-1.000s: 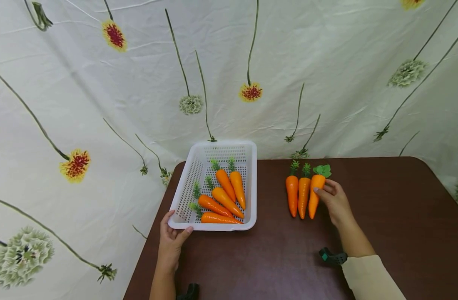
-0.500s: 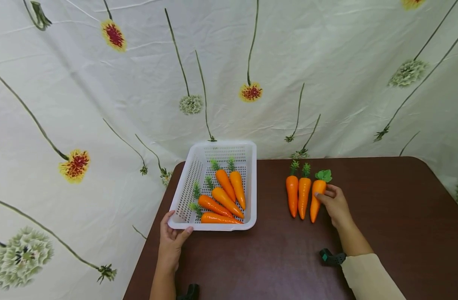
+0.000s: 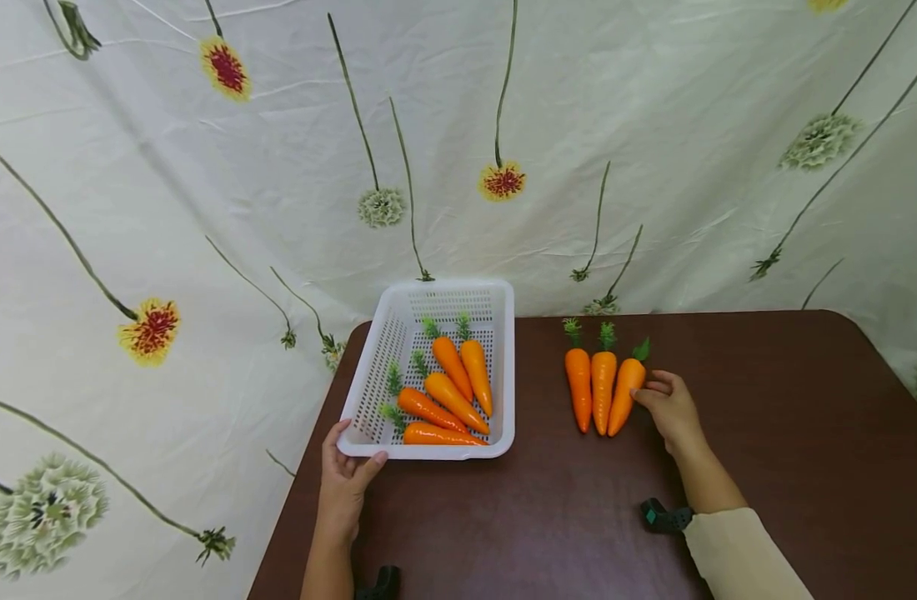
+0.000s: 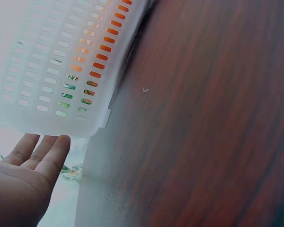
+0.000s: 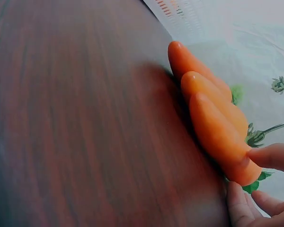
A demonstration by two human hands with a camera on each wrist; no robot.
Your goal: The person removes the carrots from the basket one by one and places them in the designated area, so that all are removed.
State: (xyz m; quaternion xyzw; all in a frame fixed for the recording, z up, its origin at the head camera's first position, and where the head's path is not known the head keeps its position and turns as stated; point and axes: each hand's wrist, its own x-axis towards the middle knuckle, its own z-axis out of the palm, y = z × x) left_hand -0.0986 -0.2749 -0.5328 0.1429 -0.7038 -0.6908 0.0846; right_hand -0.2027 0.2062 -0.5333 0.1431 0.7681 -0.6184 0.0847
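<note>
My left hand (image 3: 340,487) holds the near left corner of a white perforated plastic basket (image 3: 502,375), thumb on the front rim and fingers at the left side. Several orange carrots with green tops, such as one carrot (image 3: 456,402), lie inside. To the right, three more carrots lie side by side on the table, tips toward me: a left carrot (image 3: 579,387), a middle carrot (image 3: 603,392) and a right carrot (image 3: 625,400). My right hand (image 3: 672,412) is beside the right carrot; its thumb touches that carrot, and the right wrist view shows its other fingers loosely spread near the leafy end.
The dark brown wooden table (image 3: 533,517) carries the basket at its left edge. Behind it hangs a pale cloth (image 3: 293,167) printed with flowers. Each wrist wears a black strap device, such as the right strap device (image 3: 664,517).
The right carrot has been set down, moved left and tilted against the other two, which have also shifted slightly left. My right hand's grip on it has loosened. The left hand stays put.
</note>
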